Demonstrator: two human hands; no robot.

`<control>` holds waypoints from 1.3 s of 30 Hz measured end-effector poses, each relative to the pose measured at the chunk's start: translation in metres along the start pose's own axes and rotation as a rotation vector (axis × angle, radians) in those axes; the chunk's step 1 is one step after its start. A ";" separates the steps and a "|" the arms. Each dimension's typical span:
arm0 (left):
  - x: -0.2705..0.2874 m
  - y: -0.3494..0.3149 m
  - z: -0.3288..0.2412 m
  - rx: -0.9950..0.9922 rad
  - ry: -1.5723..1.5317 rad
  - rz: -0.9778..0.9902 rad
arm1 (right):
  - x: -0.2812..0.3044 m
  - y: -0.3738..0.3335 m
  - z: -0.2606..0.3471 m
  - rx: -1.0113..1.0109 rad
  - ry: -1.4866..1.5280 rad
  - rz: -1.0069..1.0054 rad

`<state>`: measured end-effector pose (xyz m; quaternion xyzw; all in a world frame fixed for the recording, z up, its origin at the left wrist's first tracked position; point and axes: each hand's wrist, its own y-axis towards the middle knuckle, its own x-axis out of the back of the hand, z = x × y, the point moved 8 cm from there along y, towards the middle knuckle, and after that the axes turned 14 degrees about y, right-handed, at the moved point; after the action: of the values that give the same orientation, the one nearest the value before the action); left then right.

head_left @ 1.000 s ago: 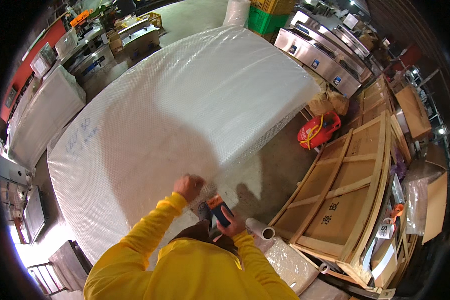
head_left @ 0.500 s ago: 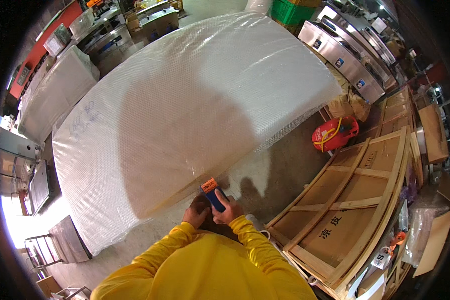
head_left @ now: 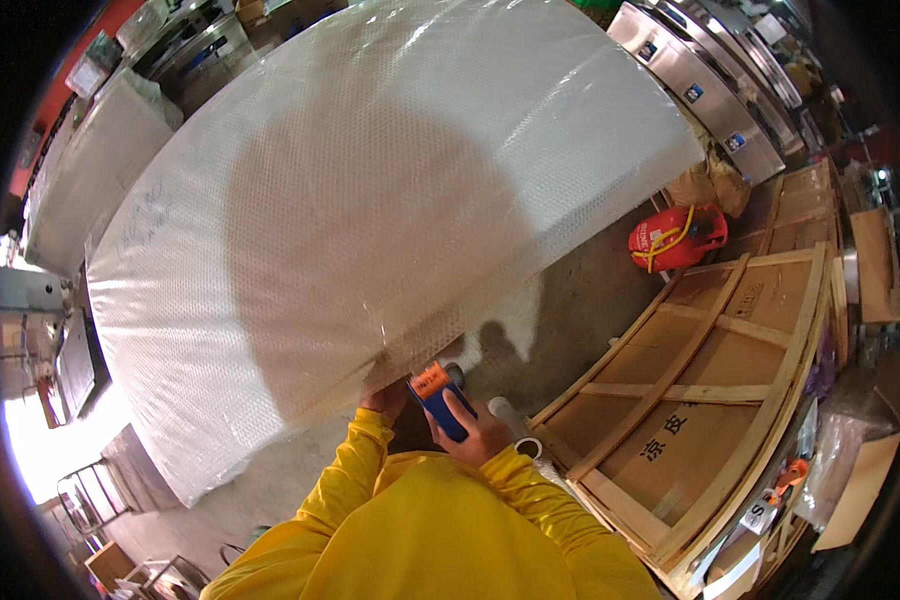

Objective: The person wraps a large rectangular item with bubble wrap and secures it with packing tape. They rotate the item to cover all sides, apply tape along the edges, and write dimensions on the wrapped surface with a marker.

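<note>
My right hand (head_left: 484,436) is closed around a blue handheld tool with an orange head (head_left: 442,402), its thumb lying along the blue body. The orange head points up and away from me, close to the near edge of a large flat item in bubble wrap (head_left: 370,190). Beside the tool, my left hand (head_left: 387,388) reaches to that near edge and appears to touch the wrap. Its fingers are dark and partly hidden, so their grip is unclear. My shadow covers the middle of the wrapped surface.
A wooden-framed crate with cardboard panels (head_left: 610,437) stands at the right. Behind it, a red gas cylinder with a yellow hose (head_left: 670,240) lies on the floor. Stainless steel units (head_left: 705,95) stand far right. Another wrapped item (head_left: 90,185) is at the far left.
My left hand has moved forward to the wrap's near edge, apart from my right hand. The tool has shifted slightly right with my right hand. The whole view has tilted nearer.
</note>
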<state>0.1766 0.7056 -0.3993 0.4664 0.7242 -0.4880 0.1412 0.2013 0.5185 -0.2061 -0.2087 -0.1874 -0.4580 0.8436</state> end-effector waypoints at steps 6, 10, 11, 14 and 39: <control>-0.049 -0.035 -0.042 -0.265 1.077 0.075 | -0.016 -0.014 -0.059 -0.018 -0.025 -0.006; -0.033 -0.038 -0.035 -0.045 0.492 -0.016 | -0.071 0.045 -0.099 -0.079 -0.068 0.101; -0.029 -0.036 -0.032 0.017 0.292 -0.044 | -0.082 0.064 -0.102 -0.071 -0.064 0.102; -0.023 -0.043 -0.035 0.068 0.267 -0.126 | -0.085 0.101 -0.084 0.134 0.048 -0.050; -0.171 0.074 0.010 0.269 2.459 0.967 | 0.096 -0.005 -0.091 -0.211 -0.004 -0.169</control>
<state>0.3238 0.6117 -0.3344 0.8204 0.0881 0.2806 -0.4904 0.2572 0.4022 -0.2332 -0.2808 -0.1568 -0.5442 0.7749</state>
